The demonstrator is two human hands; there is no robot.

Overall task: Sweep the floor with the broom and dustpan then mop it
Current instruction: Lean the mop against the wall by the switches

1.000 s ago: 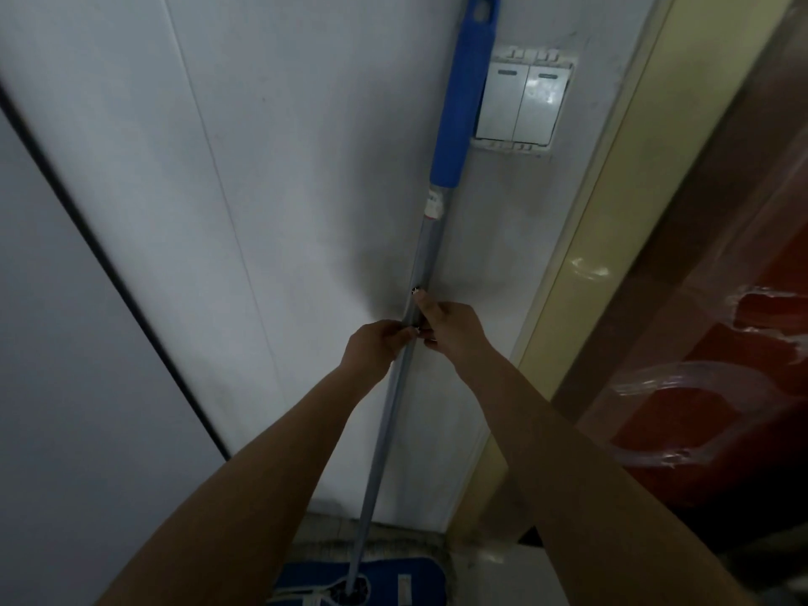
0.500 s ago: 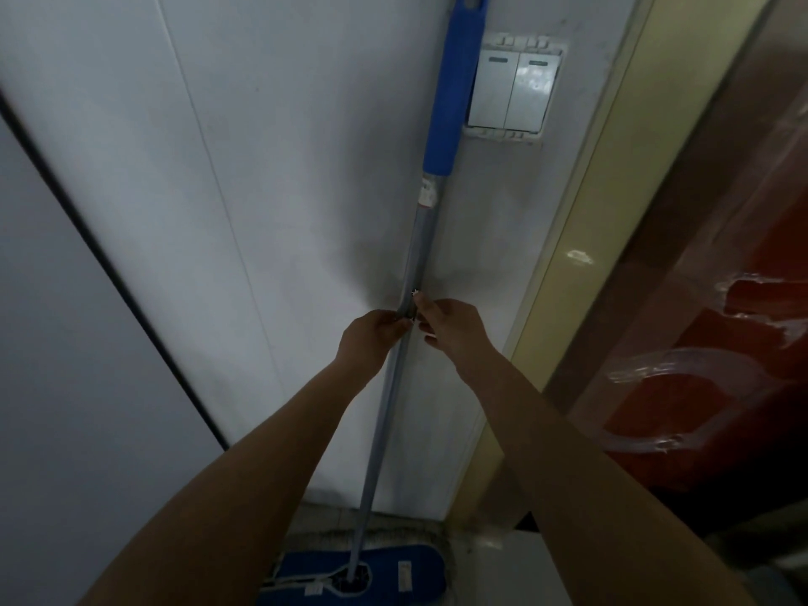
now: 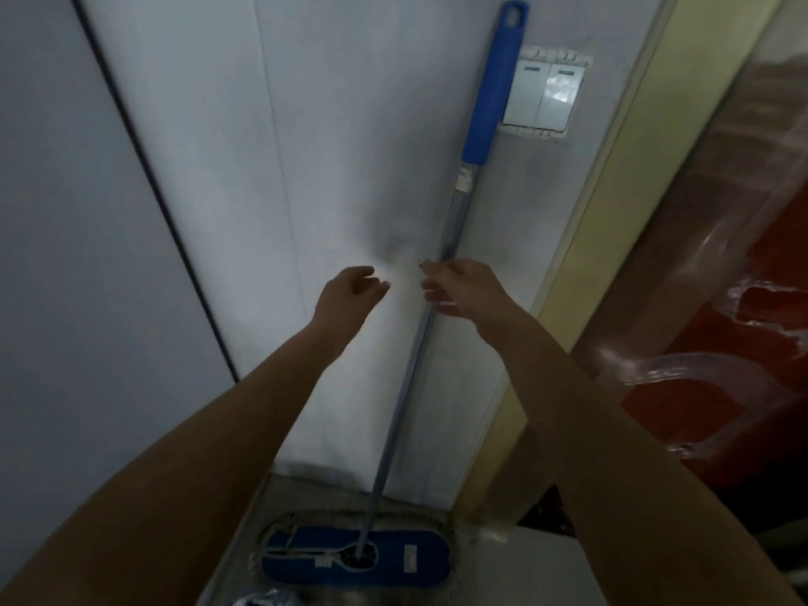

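flat blue mop with grey metal pole and blue grip (image 3: pixel 395 426), leaning against white panelled wall (image 3: pixel 218 168), pad down on pale floor (image 3: pixel 538 566), grip top just beside white double light switch (image 3: pixel 544 98). left hand (image 3: pixel 345 295) apart from the pole, fingers loosely curled, holding nothing. right hand (image 3: pixel 468 286) in front of the pole, fingers slack and parted; touching or not, cannot tell.

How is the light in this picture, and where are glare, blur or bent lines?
Head view: dim overall, a brighter patch on the wall between left hand and right hand; both hands slightly blurred; glare on the light switch and on the plastic film at right; the dark wall seam bows slightly, as wide lenses do.
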